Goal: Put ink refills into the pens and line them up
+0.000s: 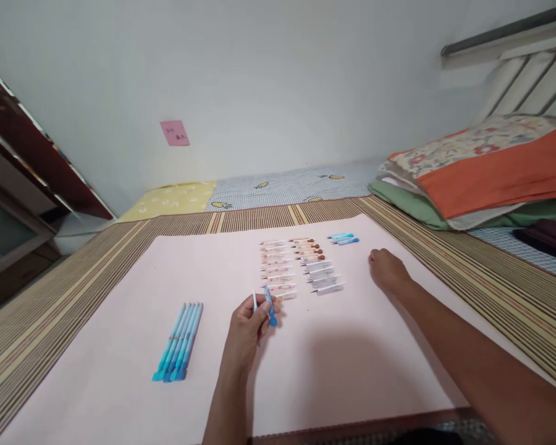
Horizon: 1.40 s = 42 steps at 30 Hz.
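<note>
My left hand [248, 321] is closed around a short blue pen cap [269, 304] with a round knob at its lower end. A thin white stick [254, 301], like a pen refill, stands up from the same fingers. My right hand [387, 270] is a fist over the right part of the pink sheet [352, 364]; whatever its fingers hold, if anything, is hidden. Between the hands lie rows of slim white sticks with pink-marked pieces [278, 269], brown-tipped pieces [310, 250] and greyish clear pieces [324, 281]. Two small blue pieces [343, 238] lie near my right hand.
Several blue pens [178, 343] lie side by side on the left of the sheet. Under it is a striped mat [97, 272]. Folded bedding [486, 167] is stacked at the right, against the bed rail. A pink note [175, 133] is on the wall.
</note>
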### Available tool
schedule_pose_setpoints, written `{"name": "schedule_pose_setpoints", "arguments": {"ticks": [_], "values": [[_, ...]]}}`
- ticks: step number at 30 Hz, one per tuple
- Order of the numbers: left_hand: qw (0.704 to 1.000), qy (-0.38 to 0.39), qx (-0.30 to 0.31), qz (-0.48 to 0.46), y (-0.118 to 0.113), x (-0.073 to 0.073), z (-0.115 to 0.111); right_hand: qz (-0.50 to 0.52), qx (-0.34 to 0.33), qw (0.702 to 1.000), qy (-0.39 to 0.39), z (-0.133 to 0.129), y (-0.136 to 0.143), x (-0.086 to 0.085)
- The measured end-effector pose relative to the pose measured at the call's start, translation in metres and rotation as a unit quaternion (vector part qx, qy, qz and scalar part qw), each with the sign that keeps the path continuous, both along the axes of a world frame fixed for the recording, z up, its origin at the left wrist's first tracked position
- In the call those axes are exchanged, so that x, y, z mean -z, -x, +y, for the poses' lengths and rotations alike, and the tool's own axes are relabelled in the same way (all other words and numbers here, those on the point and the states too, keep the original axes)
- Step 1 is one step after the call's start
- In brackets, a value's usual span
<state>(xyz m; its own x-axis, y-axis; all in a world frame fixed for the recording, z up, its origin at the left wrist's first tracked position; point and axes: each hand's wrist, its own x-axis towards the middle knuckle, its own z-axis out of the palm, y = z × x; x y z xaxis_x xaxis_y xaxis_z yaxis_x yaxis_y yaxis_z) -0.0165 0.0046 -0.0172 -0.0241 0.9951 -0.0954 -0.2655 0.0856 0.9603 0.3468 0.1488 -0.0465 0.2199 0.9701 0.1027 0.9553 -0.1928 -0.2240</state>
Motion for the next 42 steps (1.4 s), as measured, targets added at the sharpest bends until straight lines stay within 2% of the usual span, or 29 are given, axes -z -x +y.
{"name": "schedule_pose_setpoints", "arguments": {"ticks": [8, 10, 11, 13, 16, 19, 22, 24, 29, 36, 42], "values": [[1.0, 0.004, 0.016, 0.018, 0.001, -0.003, -0.002, 0.008, -0.007, 1.0, 0.011, 0.0, -0.006, -0.009], [1.0, 0.006, 0.018, 0.022, 0.0, -0.005, -0.002, 0.065, -0.01, 0.998, -0.008, -0.005, 0.006, -0.017], [0.999, 0.004, 0.022, 0.024, -0.001, -0.007, -0.002, 0.137, -0.021, 0.99, -0.027, -0.011, 0.017, -0.022], [0.999, -0.004, 0.035, 0.034, -0.003, -0.009, -0.003, 0.327, -0.069, 0.94, -0.069, -0.032, 0.049, -0.034], [0.996, -0.018, 0.06, 0.057, -0.005, -0.01, -0.004, 0.5, -0.173, 0.844, -0.084, -0.076, 0.107, -0.052], [0.994, -0.025, 0.078, 0.072, -0.006, -0.01, -0.005, 0.559, -0.23, 0.791, -0.093, -0.111, 0.155, -0.064], [0.993, -0.025, 0.082, 0.078, -0.007, -0.009, -0.005, 0.594, -0.262, 0.755, -0.094, -0.124, 0.18, -0.065], [0.993, -0.029, 0.088, 0.079, -0.007, -0.009, -0.004, 0.594, -0.277, 0.749, -0.095, -0.124, 0.187, -0.062], [0.991, -0.042, 0.097, 0.083, -0.007, -0.01, -0.004, 0.563, -0.294, 0.764, -0.114, -0.123, 0.19, -0.056], [0.99, -0.053, 0.098, 0.087, -0.007, -0.01, -0.005, 0.549, -0.311, 0.764, -0.131, -0.124, 0.189, -0.058], [0.989, -0.06, 0.086, 0.105, -0.007, -0.012, -0.005, 0.589, -0.269, 0.759, -0.073, -0.122, 0.192, -0.056]]}}
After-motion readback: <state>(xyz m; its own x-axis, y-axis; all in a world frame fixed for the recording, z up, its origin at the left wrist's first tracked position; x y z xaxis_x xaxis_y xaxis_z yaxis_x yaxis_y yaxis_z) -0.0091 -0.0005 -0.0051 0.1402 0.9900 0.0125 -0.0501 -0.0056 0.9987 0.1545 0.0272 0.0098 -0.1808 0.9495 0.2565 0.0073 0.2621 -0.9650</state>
